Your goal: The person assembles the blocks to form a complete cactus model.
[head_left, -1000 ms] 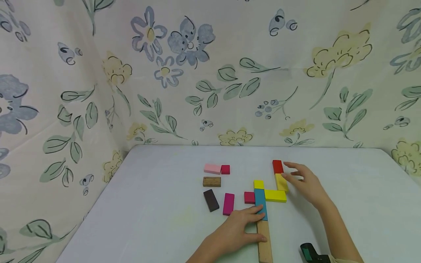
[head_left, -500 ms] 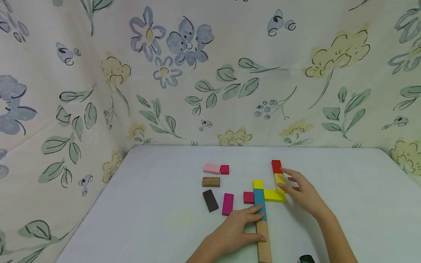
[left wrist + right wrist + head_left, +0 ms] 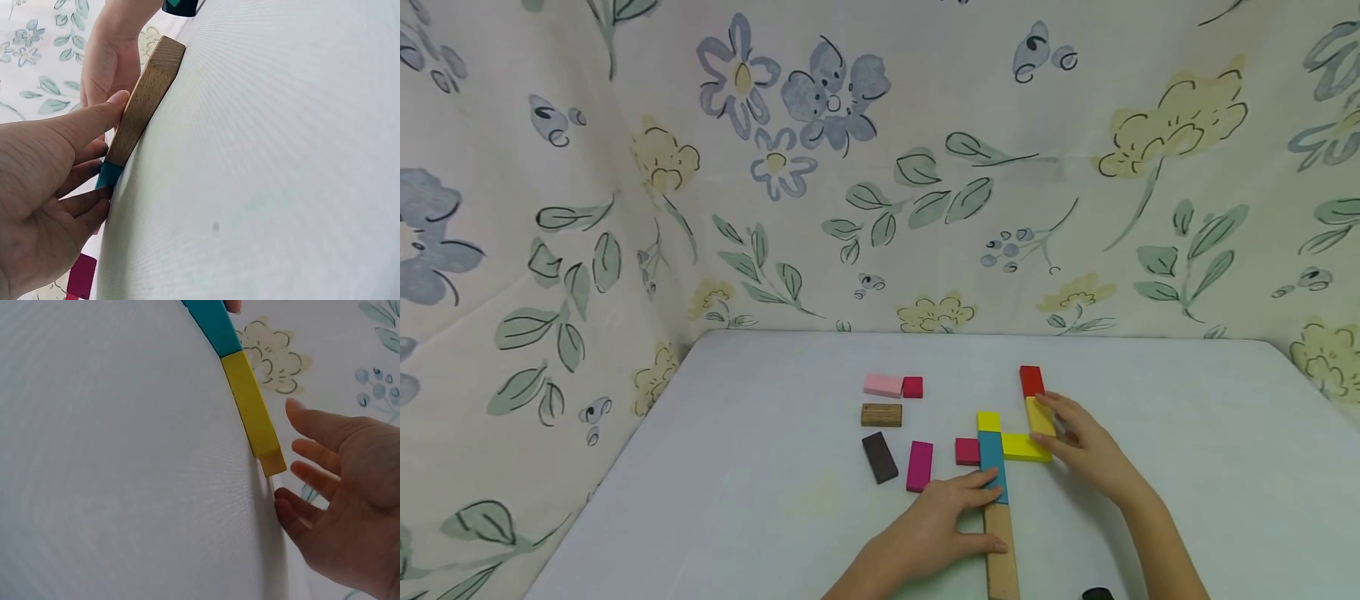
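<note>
In the head view my left hand (image 3: 936, 525) rests on a row of blocks. Its fingers touch the blue block (image 3: 991, 450) and its thumb lies on the light wooden block (image 3: 1002, 562). The right hand (image 3: 1090, 450) is beside the pale yellow block (image 3: 1040, 414), fingers spread, thumb near the bright yellow block (image 3: 1022, 447). Whether those fingertips touch a block is hard to tell; the right wrist view shows the thumb apart from the yellow block (image 3: 251, 403). A red block (image 3: 1032, 381) stands beyond the pale yellow one. A small yellow block (image 3: 988, 421) and a crimson block (image 3: 967, 452) adjoin the blue one.
To the left lie a magenta block (image 3: 919, 467), a dark brown block (image 3: 880, 457), a brown wooden block (image 3: 882, 415), a pink block (image 3: 883, 384) and a small crimson block (image 3: 913, 387). Floral cloth (image 3: 925, 250) hangs behind the white table (image 3: 737, 467).
The right hand has come down and nearer, from beside the red block to the near end of the pale yellow block. My left hand has stayed on the blue and wooden blocks.
</note>
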`<state>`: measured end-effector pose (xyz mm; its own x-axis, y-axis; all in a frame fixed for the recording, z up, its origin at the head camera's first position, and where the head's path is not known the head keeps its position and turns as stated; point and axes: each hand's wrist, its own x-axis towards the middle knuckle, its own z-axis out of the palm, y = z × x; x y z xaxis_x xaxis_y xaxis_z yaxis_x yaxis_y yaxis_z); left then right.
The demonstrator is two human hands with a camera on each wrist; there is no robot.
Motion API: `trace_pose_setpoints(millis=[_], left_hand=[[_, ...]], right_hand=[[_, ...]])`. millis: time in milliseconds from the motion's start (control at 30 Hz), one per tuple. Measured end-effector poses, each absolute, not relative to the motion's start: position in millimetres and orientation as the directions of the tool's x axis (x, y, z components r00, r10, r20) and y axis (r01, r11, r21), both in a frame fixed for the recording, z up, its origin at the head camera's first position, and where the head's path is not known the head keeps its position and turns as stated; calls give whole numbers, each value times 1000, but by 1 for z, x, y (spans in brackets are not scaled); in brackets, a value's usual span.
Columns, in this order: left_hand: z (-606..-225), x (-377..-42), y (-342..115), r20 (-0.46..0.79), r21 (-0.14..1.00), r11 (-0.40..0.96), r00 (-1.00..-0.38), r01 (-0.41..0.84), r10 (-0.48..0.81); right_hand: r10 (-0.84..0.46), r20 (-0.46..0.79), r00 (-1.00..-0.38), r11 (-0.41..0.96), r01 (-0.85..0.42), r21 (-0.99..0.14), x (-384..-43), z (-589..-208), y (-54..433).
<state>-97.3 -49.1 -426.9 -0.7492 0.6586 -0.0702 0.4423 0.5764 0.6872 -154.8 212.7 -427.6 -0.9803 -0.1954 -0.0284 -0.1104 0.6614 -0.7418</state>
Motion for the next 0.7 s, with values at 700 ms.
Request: trace_pose_setpoints(millis=[700], left_hand=[[-408, -110, -70, 11, 726, 582, -852, 367, 523]], right_hand=[[-217, 19, -976, 693, -168, -701, -152, -433, 212]])
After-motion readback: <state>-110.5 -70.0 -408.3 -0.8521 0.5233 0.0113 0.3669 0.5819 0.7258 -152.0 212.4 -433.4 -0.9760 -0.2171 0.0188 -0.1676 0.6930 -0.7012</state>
